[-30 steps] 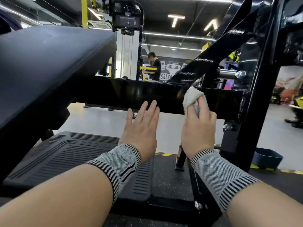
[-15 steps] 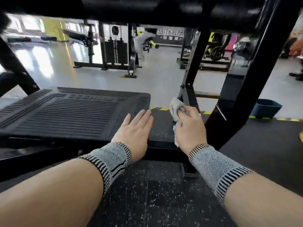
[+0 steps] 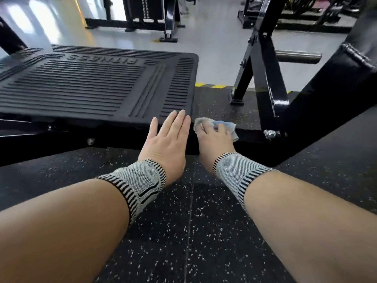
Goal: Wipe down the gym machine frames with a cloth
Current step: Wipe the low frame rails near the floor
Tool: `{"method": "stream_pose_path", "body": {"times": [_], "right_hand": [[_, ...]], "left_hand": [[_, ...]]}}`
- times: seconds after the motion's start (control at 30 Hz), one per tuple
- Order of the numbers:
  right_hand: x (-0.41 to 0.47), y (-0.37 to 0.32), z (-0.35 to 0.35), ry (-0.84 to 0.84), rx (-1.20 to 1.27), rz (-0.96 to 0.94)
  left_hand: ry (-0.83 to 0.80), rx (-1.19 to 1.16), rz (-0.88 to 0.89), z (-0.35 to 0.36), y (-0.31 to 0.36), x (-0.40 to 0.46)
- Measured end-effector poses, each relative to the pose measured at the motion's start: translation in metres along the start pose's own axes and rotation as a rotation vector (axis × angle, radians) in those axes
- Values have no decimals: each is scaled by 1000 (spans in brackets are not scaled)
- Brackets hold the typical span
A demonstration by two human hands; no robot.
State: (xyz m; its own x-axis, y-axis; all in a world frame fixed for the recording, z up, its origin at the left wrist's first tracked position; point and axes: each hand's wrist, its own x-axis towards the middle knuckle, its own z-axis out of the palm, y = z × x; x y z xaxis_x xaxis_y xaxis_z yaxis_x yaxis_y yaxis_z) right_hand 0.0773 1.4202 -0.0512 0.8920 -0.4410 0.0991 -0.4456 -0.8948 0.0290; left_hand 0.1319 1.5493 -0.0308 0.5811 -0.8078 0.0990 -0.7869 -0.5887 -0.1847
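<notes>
Pale cloth gripped by R hand on frame bar; L hand flat, fingers straight.

A crumpled whitish cloth with a blue patch lies bunched on the low black frame bar, just right of the ribbed footplate.

Bare forearms, grey knit wristbands with black-striped edges

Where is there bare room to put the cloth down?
Free: the speckled rubber floor between the forearms, and the ribbed footplate left of the left hand. Crowded: the low frame bar, where the right hand grips the cloth beside bolt and uprights.
</notes>
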Motion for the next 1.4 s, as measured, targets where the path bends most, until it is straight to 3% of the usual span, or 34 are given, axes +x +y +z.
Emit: {"method": "stream_pose_path", "body": {"times": [0.07,0.2,0.4,0.47,0.53,0.63,0.73,0.87,1.07,1.27,1.4], "right_hand": [[-5,14,5,30,-58,30],[-33,34,19,111,-136,275],[-15,30,25,179,-35,-58],[-30,46,32,288,66,84],[-44,54,40,383,326,304],[-44,43,47,384,532,428],[-40,15,51,349,553,332],[-37,-15,58,71,463,-26],[-34,-31,64,37,191,-141],[2,-108,59,-78,166,-369],[-2,-97,66,-80,97,-390]], "left_hand": [[39,20,28,7,6,-1],[51,143,193,19,19,0],[-69,153,231,37,28,3],[-123,117,211,42,26,4],[-162,77,189,46,23,5],[-190,24,167,50,19,2],[-220,5,129,58,6,-6],[-232,-37,47,66,-16,-15],[-267,-86,-54,79,-43,-26],[-300,-76,-242,91,-79,-32],[-326,-84,-269,100,-99,-44]]}}
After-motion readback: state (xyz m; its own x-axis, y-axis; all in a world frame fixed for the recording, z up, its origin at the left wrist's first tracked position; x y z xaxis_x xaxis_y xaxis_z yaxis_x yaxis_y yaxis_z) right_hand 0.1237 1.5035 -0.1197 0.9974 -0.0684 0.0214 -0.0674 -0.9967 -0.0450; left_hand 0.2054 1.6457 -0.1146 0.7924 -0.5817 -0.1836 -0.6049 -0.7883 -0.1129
